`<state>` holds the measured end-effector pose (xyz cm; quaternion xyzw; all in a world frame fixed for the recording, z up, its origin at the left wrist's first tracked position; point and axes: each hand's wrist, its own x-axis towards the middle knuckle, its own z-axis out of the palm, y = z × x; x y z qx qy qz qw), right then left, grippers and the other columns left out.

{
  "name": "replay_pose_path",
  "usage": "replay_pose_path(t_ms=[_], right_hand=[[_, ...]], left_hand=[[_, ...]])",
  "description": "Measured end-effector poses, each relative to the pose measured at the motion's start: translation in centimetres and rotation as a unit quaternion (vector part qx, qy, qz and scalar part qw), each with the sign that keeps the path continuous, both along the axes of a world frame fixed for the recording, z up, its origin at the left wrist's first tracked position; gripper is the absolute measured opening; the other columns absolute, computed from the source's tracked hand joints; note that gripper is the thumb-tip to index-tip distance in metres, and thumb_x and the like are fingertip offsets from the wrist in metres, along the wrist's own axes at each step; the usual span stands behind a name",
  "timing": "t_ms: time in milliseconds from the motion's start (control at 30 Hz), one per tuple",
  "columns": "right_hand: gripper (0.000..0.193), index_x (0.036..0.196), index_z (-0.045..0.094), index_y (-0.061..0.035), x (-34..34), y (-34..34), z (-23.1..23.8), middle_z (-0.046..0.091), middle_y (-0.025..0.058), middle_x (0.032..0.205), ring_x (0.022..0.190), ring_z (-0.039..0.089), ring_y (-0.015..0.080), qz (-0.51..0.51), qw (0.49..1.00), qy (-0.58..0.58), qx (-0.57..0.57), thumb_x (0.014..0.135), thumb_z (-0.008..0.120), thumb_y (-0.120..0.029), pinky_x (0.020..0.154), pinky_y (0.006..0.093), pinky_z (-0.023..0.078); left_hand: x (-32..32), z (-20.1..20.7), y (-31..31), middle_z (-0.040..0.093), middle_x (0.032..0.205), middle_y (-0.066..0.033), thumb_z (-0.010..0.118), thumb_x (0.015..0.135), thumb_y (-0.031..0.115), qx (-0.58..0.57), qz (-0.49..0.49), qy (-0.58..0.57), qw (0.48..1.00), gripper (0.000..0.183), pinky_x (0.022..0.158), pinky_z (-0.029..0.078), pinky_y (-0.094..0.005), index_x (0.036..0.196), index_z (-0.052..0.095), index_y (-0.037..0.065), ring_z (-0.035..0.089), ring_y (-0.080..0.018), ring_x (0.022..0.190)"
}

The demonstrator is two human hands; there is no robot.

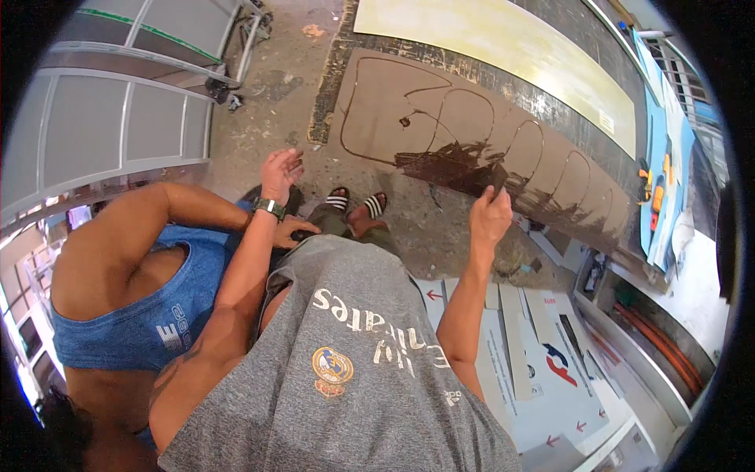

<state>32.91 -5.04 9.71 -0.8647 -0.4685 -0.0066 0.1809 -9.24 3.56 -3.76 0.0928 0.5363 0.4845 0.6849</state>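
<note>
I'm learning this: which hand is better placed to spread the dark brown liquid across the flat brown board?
Probably the right hand: by the board, it appears to hold a small dark spreader at the liquid. The left hand looks empty, farther off.

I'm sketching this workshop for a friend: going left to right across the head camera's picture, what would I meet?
Another person's blue sleeveless top, the camera wearer's left hand, striped sandals, the wearer's right hand, orange-handled tools.
</note>
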Motion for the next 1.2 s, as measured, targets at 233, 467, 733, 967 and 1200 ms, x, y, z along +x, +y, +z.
replay_pose_path(t_ms=[233,467,733,967,1200], right_hand=[[0.019,0.107,0.068,-0.0003,0.6,1.0,1.8,0.067,0.0172,0.089,0.073,0.064,0.0373,0.017,0.997,0.061,0.031,0.098,0.059,-0.014,0.067,0.0449,0.052],[0.022,0.114,0.068,-0.0024,-1.3,2.4,0.5,0.067,0.0143,0.096,0.077,0.065,0.0343,-0.018,1.000,-0.001,-0.005,0.093,0.063,-0.008,0.069,0.0455,0.052],[0.037,0.124,0.067,-0.0054,-4.2,5.7,-0.7,0.069,0.0143,0.103,0.084,0.067,0.0339,-0.122,0.990,-0.046,-0.050,0.087,0.067,-0.005,0.070,0.0438,0.053],[0.036,0.127,0.067,-0.0057,-13.1,6.4,-0.2,0.072,0.0154,0.108,0.086,0.069,0.0322,-0.107,0.990,-0.006,-0.088,0.091,0.067,-0.008,0.073,0.0384,0.055],[0.034,0.127,0.065,0.0006,-14.8,4.7,2.9,0.074,0.0114,0.110,0.089,0.072,0.0239,-0.338,0.859,0.333,0.192,0.094,0.067,-0.009,0.077,0.0326,0.054]], left_hand=[[-11.3,-5.1,1.2,0.071,0.119,-0.0159,0.067,0.093,0.025,-0.036,0.034,-0.049,0.998,0.037,0.090,0.052,-0.0364,0.128,0.065,0.010,0.067,-0.0231,0.100],[-14.8,-3.6,-2.0,0.060,0.140,-0.0134,0.064,0.094,0.016,0.155,-0.492,0.203,0.832,0.055,0.109,0.039,-0.0344,0.148,0.053,0.011,0.056,-0.0226,0.123],[-28.8,-6.2,8.9,0.066,0.119,-0.0182,0.067,0.088,0.050,-0.158,0.136,-0.004,0.978,0.056,0.087,0.055,-0.0413,0.116,0.061,0.001,0.065,-0.0290,0.091],[-45.4,-12.1,21.0,0.066,0.095,-0.0092,0.069,0.087,0.047,-0.257,-0.153,-0.205,0.932,0.045,0.079,0.055,-0.0416,0.108,0.062,0.008,0.064,-0.0266,0.088],[-40.2,-10.5,36.3,0.073,0.108,-0.0101,0.071,0.091,0.042,-0.185,-0.146,0.129,0.963,0.030,0.081,0.053,-0.0318,0.104,0.066,0.015,0.067,-0.0213,0.090]])
